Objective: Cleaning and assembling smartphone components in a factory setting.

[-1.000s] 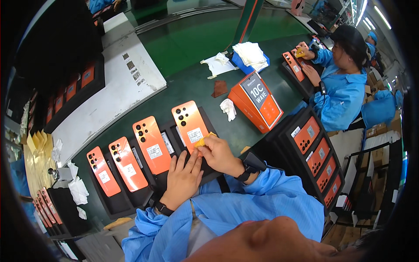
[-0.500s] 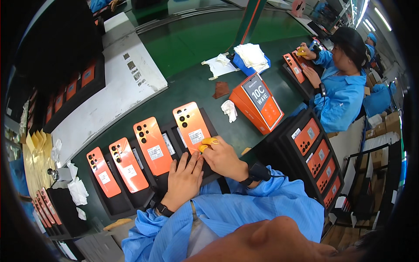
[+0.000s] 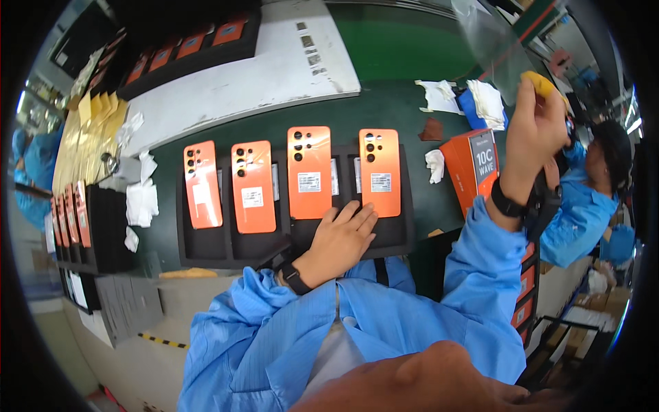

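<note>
Several orange smartphones lie back side up in a row on a black foam tray (image 3: 406,237), each with a white label. My left hand (image 3: 343,239) lies flat, fingers stretched, its fingertips at the lower edge of the rightmost phone (image 3: 379,156) and beside the third phone (image 3: 309,147). Raised high at the right, my right hand (image 3: 532,137) wears a yellow finger cot (image 3: 542,84) and pinches a sheet of clear plastic film (image 3: 491,51). The film extends up and left from my fingers. Further left lie two more phones (image 3: 252,161).
Behind my right forearm stands an orange phone box (image 3: 467,165). Beyond it are a blue bin (image 3: 470,110) of white cloths and a brown scrap (image 3: 431,129). A white board (image 3: 288,75) lies at the back. A co-worker in blue (image 3: 576,220) sits at the right.
My right hand has risen from the rightmost phone's lower corner to the upper right, clear film now in its fingers. My left hand stays by that phone. The view has turned.
</note>
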`<action>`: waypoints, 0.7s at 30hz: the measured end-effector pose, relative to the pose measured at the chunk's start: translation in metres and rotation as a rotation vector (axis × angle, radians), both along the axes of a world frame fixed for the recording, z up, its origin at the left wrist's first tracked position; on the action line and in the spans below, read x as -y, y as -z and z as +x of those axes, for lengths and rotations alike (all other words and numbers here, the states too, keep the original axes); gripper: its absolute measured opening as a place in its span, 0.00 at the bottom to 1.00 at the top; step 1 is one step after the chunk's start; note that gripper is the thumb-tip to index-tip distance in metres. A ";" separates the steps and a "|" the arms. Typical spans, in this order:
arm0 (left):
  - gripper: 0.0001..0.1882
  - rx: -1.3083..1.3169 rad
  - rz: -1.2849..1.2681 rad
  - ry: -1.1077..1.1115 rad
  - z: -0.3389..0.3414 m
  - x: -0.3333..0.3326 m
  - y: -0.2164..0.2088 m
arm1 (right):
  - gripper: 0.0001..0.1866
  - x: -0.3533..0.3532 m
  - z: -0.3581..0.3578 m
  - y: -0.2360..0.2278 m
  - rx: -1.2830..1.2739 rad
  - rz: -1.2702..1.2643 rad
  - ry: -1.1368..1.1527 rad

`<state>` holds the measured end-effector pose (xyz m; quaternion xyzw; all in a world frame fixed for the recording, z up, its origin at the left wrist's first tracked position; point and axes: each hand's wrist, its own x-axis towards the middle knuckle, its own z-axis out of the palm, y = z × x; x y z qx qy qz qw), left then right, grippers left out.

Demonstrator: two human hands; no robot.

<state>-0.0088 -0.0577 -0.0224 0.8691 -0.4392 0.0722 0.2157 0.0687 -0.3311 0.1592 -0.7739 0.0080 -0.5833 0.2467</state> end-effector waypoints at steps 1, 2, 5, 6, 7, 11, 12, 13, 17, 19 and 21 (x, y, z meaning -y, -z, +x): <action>0.25 -0.147 -0.094 -0.025 -0.002 -0.003 -0.001 | 0.05 -0.019 -0.010 -0.001 0.016 -0.221 0.087; 0.27 -0.289 -0.191 -0.041 -0.002 -0.005 -0.003 | 0.03 -0.036 -0.019 0.006 -0.001 -0.377 0.026; 0.34 -0.969 -0.737 -0.025 -0.004 -0.016 -0.011 | 0.07 -0.083 -0.052 0.066 -0.342 -0.507 -0.322; 0.36 -1.130 -0.925 0.050 -0.002 -0.021 -0.008 | 0.07 -0.101 -0.065 0.081 -0.441 -0.517 -0.431; 0.34 -1.215 -1.116 0.084 0.000 -0.024 -0.006 | 0.07 -0.116 -0.073 0.094 -0.487 -0.547 -0.550; 0.30 -1.551 -1.318 -0.193 0.009 -0.048 -0.023 | 0.13 -0.150 -0.091 0.118 -0.714 -0.625 -0.826; 0.29 -1.544 -1.346 -0.206 0.007 -0.052 -0.026 | 0.13 -0.152 -0.088 0.115 -0.713 -0.622 -0.847; 0.28 -1.537 -1.373 -0.217 0.005 -0.057 -0.032 | 0.13 -0.151 -0.084 0.111 -0.739 -0.568 -0.927; 0.25 -1.472 -1.332 -0.239 -0.003 -0.073 -0.033 | 0.11 -0.153 -0.068 0.118 -0.718 -0.177 -1.215; 0.23 -1.475 -1.299 -0.229 0.000 -0.084 -0.030 | 0.10 -0.163 -0.068 0.120 -0.663 -0.044 -1.198; 0.23 -1.428 -1.393 -0.268 0.003 -0.094 -0.034 | 0.10 -0.160 -0.068 0.118 -0.654 0.083 -1.088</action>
